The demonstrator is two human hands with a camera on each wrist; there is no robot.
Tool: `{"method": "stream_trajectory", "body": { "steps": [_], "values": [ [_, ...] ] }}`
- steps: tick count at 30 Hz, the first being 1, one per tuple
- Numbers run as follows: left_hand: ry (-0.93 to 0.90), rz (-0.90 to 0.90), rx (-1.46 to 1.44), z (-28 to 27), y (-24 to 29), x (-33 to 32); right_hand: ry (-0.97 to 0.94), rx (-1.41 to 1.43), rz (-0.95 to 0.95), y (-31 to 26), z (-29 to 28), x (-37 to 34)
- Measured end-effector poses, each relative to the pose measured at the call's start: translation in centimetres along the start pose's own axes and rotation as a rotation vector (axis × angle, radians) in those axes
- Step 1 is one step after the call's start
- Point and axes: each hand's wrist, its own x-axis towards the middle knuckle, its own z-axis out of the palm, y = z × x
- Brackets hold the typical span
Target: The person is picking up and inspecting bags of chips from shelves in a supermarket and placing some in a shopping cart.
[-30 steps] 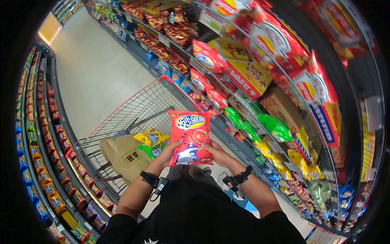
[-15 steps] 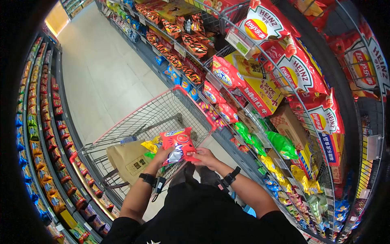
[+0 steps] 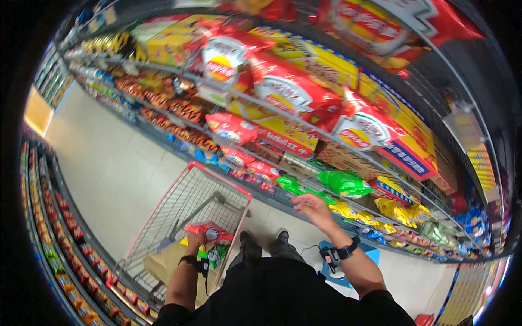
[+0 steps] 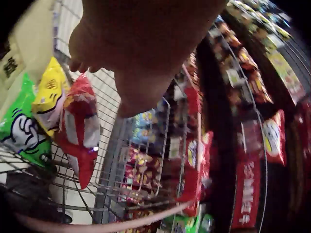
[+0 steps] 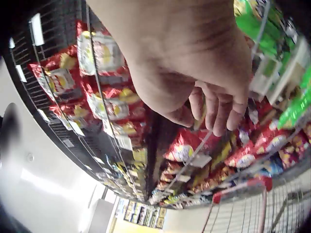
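Note:
My left hand (image 3: pixel 196 239) is low over the shopping cart, at a red snack bag (image 3: pixel 213 233). In the left wrist view the thumb of that hand (image 4: pixel 141 53) stands apart from the fingers, and the top of the red bag (image 4: pixel 80 133) is at the fingertips; whether they touch cannot be told. Beside it are a yellow bag (image 4: pixel 50 97) and a green bag (image 4: pixel 24 126). My right hand (image 3: pixel 315 211) is raised before the shelf, near green bags (image 3: pixel 343 185). Its fingers hang loosely bent and hold nothing in the right wrist view.
The cart (image 3: pixel 157 212) also holds a brown paper bag (image 3: pixel 157 266). Shelves of snack bags and boxes (image 3: pixel 283 133) curve along the front and right, with another shelf (image 3: pixel 54 233) at the left. A blue stool (image 3: pixel 367 258) stands on the floor behind the right forearm.
The red bag has gone down and left into the cart with my left hand. My right hand has let go of it and moved right, towards the shelf. The view has turned towards the shelf.

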Motion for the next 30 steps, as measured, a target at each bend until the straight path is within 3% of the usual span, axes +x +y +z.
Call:
{"method": "stream_trajectory", "body": {
  "steps": [1, 2, 3, 4, 5, 7, 9, 11, 13, 14, 17, 22, 26, 28, 30],
  "values": [
    [0.171, -0.151, -0.212, -0.8, 3.0, 0.6, 0.048, -0.035, -0.137, -1.6, -1.7, -0.4],
    [0.337, -0.300, -0.430, -1.4, 5.5, 1.5, 0.078, -0.028, -0.157, -3.8, -3.0, -1.1],
    [0.318, -0.191, -0.761, 1.1, 3.2, 5.7, 0.185, -0.059, -0.230, -6.5, -4.0, -2.1],
    [0.256, -0.148, -0.603, -4.0, 11.3, 5.1, 0.286, -0.090, -0.298, -9.1, -4.6, -3.0],
    [0.168, 0.075, -0.648, -7.9, 17.5, 5.9, 0.306, -0.085, -0.313, -11.6, -4.9, -3.9],
    [0.142, 0.320, -0.797, -14.4, 30.8, 5.1, 0.386, -0.101, -0.626, -16.4, -5.4, -5.8],
    [0.097, 0.572, -0.820, -19.7, 42.0, 2.6, 0.486, -0.111, -0.748, -19.4, -6.1, -6.4],
    [0.162, 0.860, -0.663, -23.1, 49.4, 1.0, 0.557, -0.138, -0.816, -21.4, -6.7, -5.9],
    [0.219, 0.972, -0.608, -24.7, 54.3, 0.5, 0.693, -0.167, -0.847, -22.7, -6.9, -5.2],
    [0.277, 1.003, -0.605, -24.9, 56.3, 0.6, 0.652, -0.232, -0.794, -23.0, -7.0, -5.0],
    [0.293, 0.891, -0.650, -23.9, 59.1, 2.2, 0.573, -0.240, -0.764, -23.4, -6.5, -4.1],
    [0.259, 0.923, -0.753, -23.9, 61.5, 1.8, 0.525, -0.230, -0.799, -23.4, -6.4, -4.1],
    [0.255, 1.100, -0.887, -24.3, 60.8, -1.0, 0.484, -0.217, -0.991, -23.0, -4.7, -7.2],
    [0.320, 1.259, -0.990, -24.2, 59.4, -2.8, 0.548, -0.415, -1.200, -21.5, -4.7, -9.4],
    [0.413, 1.257, -0.687, -25.5, 57.4, -4.4, 0.383, -0.376, -1.396, -21.4, -3.7, -11.3]
  ]
}}
